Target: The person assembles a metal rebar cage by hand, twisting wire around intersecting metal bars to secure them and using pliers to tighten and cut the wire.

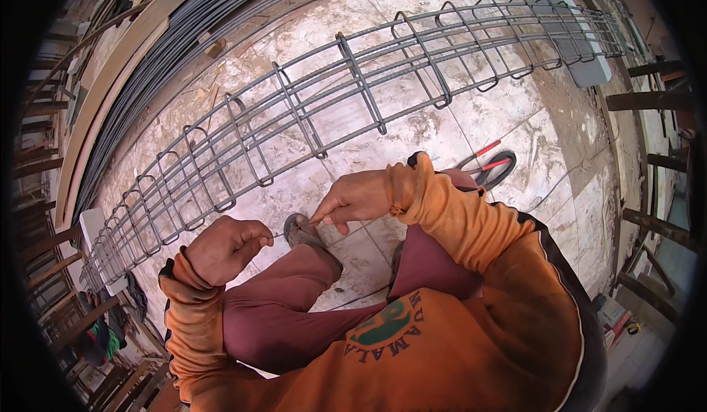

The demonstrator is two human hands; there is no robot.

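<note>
A long rebar cage [324, 95] of bars and square stirrups stretches in front of me, curving from lower left to upper right. My left hand [230, 248] is closed in a pinch near the cage's near side. A fine wire [279, 235] seems to poke out from its fingertips. To the right, my right hand [357, 197] hangs over my sandalled foot [300, 229], index finger stretched out and thumb apart, with nothing visible in it. Neither hand touches the cage.
Red-handled pliers [486, 148] lie on the tiled floor beside a dark wire coil [502, 167], right of my right arm. Loose rebars [166, 55] and wooden planks [118, 66] run along the far left. Pale supports [589, 69] sit under the cage's ends.
</note>
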